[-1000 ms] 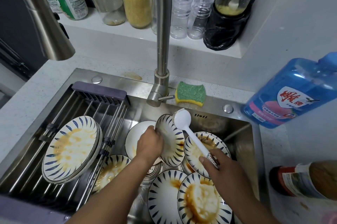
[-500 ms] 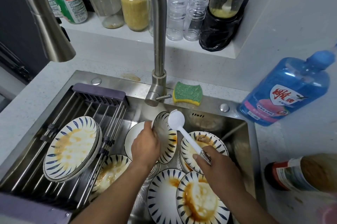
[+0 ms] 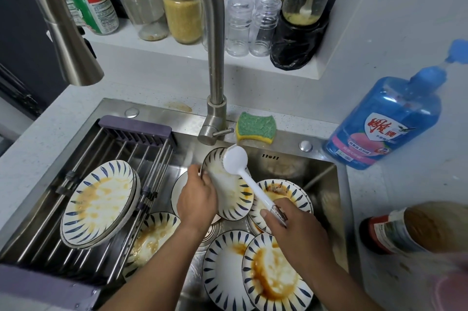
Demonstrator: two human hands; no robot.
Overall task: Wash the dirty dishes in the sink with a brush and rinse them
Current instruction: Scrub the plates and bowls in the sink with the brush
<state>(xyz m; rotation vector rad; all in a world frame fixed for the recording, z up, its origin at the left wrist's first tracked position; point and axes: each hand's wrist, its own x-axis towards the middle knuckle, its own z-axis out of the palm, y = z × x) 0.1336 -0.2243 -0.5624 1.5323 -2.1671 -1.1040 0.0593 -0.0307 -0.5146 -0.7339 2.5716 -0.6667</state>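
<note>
- Head view: left hand [image 3: 197, 199] grips the rim of a tilted, blue-striped plate [image 3: 228, 191] over the steel sink [image 3: 326, 181], fingertips hidden.
- Right hand [image 3: 296, 229] wraps the white plastic brush [image 3: 253, 185]; its round head sits against the plate, bristles out of sight.
- Sauce-smeared bottom plates [image 3: 276, 275] are cut off; jar [image 3: 405, 232] at right blurred.

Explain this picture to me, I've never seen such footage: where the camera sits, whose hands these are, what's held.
No machine: a person wears a camera on the head, looking down at their own hands over a sink. The left hand grips a tilted striped plate; the right hand holds a white brush, its head at that plate. Other sauce-stained plates lie in the sink, more lean on the rack at left. A sponge sits on the sink's edge, a blue detergent bottle on the counter.
</note>
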